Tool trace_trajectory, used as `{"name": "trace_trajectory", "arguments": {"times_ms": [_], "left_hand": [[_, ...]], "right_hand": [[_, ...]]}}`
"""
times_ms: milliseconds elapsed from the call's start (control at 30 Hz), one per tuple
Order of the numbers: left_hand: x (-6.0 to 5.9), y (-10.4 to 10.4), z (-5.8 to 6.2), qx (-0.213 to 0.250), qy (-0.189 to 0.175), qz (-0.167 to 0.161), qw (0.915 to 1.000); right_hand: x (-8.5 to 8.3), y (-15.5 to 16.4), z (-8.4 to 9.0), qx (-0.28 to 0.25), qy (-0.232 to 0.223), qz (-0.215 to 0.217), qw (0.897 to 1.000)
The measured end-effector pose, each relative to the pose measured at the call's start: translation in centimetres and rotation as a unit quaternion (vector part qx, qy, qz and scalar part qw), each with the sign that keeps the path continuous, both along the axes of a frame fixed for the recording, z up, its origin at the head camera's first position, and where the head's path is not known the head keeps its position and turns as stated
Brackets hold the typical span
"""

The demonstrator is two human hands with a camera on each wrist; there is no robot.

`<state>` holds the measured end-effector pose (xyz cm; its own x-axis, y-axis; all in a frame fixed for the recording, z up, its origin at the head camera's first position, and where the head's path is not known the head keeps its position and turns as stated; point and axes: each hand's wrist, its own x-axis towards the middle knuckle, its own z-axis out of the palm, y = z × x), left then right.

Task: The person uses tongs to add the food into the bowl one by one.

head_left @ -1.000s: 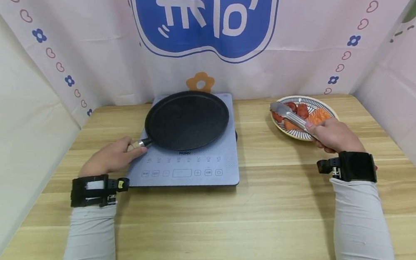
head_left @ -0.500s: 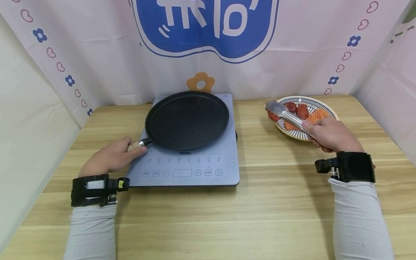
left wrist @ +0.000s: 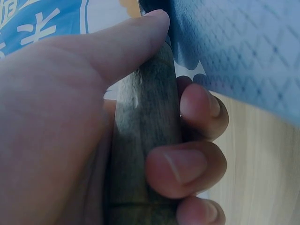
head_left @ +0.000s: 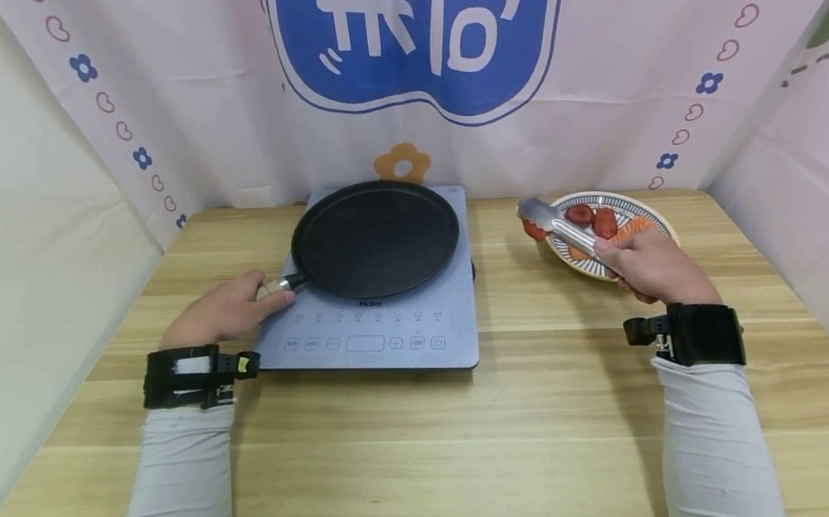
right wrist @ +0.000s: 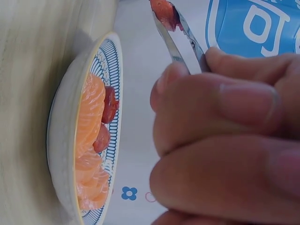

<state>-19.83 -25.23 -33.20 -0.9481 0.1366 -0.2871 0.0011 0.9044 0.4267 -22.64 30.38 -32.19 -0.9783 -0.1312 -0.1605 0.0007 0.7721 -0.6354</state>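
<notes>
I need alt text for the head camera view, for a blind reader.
A right hand holds metal tongs gripping a red food piece beside a patterned plate. The left hand grips the handle of a black pan on a cooktop.

Pan handle (left wrist: 145, 154) mostly hidden inside left hand (head_left: 225, 315), tongs (right wrist: 180, 40) cut off at top edge

Wood table (head_left: 562, 439) – pink backdrop (head_left: 627, 79) w/ blue logo (head_left: 407, 25).

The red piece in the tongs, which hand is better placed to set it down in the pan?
The right hand. It grips the tongs with the red piece pinched at their tip, lifted past the plate toward the pan. The left hand is busy gripping the pan handle.
</notes>
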Motion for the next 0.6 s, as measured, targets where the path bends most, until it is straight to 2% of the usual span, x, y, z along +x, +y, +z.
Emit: {"name": "trace_trajectory", "arguments": {"times_ms": [600], "left_hand": [[0.0, 0.1, 0.0, 0.001, -0.002, 0.004, 1.0000]], "right_hand": [[0.1, -1.5, 0.8, 0.025, 0.043, 0.020, 0.999]]}}
